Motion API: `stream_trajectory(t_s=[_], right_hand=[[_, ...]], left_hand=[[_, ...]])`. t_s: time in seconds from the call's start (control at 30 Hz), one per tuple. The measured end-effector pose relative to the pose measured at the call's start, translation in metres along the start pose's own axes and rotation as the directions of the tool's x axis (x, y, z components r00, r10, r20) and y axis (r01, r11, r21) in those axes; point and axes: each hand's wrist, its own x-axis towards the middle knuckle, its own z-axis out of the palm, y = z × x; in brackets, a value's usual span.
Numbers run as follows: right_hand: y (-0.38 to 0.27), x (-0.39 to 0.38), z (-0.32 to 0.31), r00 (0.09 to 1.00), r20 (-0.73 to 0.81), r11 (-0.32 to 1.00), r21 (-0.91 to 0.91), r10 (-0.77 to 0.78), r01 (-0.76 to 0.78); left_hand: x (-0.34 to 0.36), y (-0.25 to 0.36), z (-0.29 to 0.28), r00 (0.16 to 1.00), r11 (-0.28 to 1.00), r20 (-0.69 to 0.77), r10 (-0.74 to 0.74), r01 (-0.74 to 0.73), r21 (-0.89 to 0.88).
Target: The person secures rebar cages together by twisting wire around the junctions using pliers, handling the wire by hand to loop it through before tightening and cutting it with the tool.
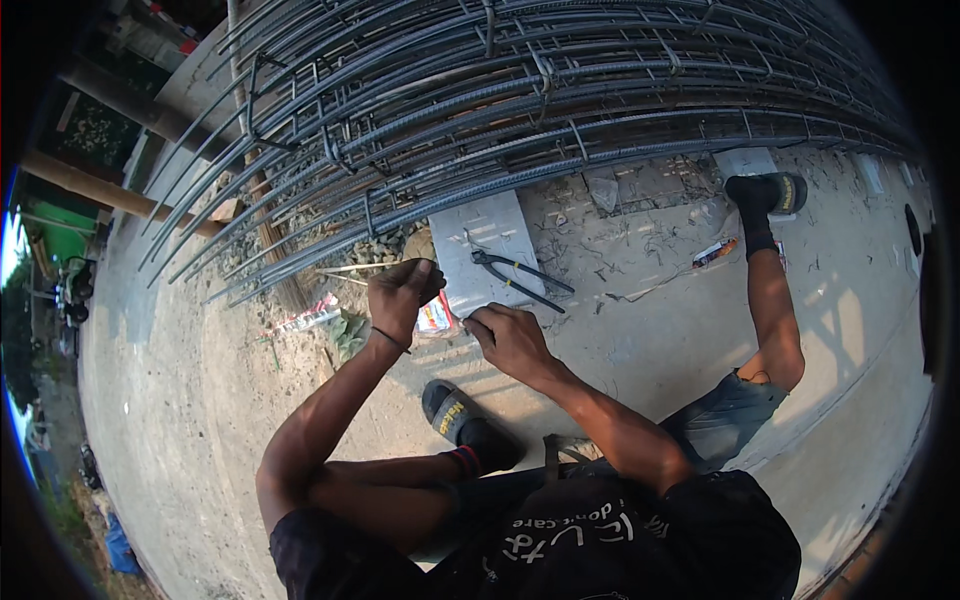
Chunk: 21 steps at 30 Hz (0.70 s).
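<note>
My left hand (400,297) is closed in front of the rebar cages, its fingers curled; whatever they hold is hidden. To its right and a little nearer, my right hand (513,343) has its thumb and fingers pressed together by the near edge of a pale grey tile (462,215). Anything in that pinch is too small to name. End-cutting nippers (515,275) with dark handles and yellow bands lie on the tile, handles reaching past its right edge. A colourful packet (433,313) sits on the ground between my hands.
Long rebar cages (420,130) stretch across the far side, bar ends jutting left. Light thin sticks (350,270) lie beyond my left hand. Wire scraps (650,240) litter the concrete. My sandalled feet (465,415) (765,192) stand near and far right. Wooden poles (110,188) stand at left.
</note>
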Motion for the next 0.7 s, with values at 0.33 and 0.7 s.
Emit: stream_trajectory(t_s=[0.33, 0.7], right_hand=[[-0.001, 0.007, -0.046, 0.814, 0.543, 0.702, 0.498, 0.205, -0.509], [0.017, -0.033, -0.055, 0.619, 0.772, 0.217, 0.635, -0.146, -0.741]], left_hand=[[-0.009, 0.045, -0.005, 0.977, 0.951, 0.17, -0.131, 0.172, -0.256], [-0.006, 0.028, -0.008, 0.918, 0.951, 0.393, -0.044, 0.159, -0.264]])
